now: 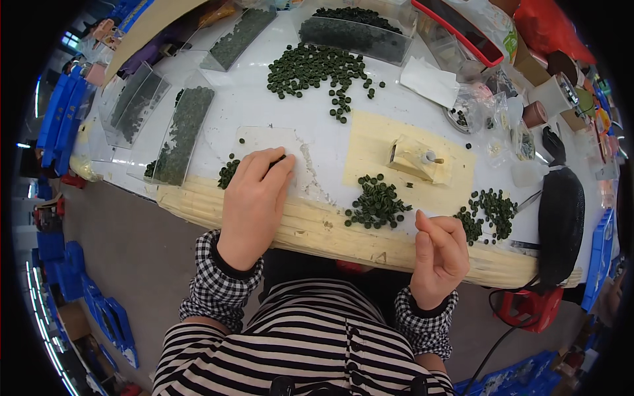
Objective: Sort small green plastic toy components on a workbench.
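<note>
My left hand (254, 204) rests on a pale sheet (257, 135) at the table's near side. Its fingers are curled and closed, with a bit of dark green showing between the fingertips. Beside it lies a small pile of dark green round pieces (228, 173), partly covered by the hand. My right hand (441, 254) is raised over the padded front edge, thumb and forefinger pinched together; anything between them is too small to make out. It hovers between a middle heap of green pieces (376, 203) and a right-hand heap (495, 212). Beyond stands a small tape-wrapped block with a peg (417, 158).
A large spread of green pieces (310, 69) lies at the back. Clear bins (185, 132) of pieces stand left and behind. A red-edged phone (462, 30), a folded white tissue (428, 80) and a black sleeve-like roll (561, 224) occupy the right. Cream padding (317, 231) lines the front edge.
</note>
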`<state>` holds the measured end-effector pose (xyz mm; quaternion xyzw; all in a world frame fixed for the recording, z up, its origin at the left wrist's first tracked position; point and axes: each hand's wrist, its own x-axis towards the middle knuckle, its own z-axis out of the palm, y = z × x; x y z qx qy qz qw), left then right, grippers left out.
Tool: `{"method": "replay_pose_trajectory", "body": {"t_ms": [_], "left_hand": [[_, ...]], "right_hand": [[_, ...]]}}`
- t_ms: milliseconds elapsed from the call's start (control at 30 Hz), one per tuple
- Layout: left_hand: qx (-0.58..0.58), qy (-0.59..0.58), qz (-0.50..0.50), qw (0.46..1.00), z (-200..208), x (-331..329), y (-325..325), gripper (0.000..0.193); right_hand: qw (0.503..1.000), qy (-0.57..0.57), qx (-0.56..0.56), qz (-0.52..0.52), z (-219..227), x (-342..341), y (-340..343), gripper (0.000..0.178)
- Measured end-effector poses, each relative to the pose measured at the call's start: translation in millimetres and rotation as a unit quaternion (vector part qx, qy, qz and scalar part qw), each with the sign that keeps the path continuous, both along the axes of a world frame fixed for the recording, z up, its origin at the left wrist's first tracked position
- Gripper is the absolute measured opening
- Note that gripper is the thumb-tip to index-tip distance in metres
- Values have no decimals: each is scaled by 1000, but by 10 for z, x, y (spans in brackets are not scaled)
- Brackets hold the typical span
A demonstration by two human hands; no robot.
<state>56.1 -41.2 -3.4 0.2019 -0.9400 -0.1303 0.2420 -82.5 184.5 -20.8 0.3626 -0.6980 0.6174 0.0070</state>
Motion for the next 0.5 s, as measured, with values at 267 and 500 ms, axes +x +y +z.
{"method": "replay_pose_trajectory", "body": {"t_ms": [267,500], "left_hand": [[-16,6,-79,997,33,-21,138,23],[-50,16,-98,994,59,-47,128,16]], "right_hand": [[990,29,23,-135,43,-186,288,25],[929,241,219,-177,92,-358,459,19]]}}
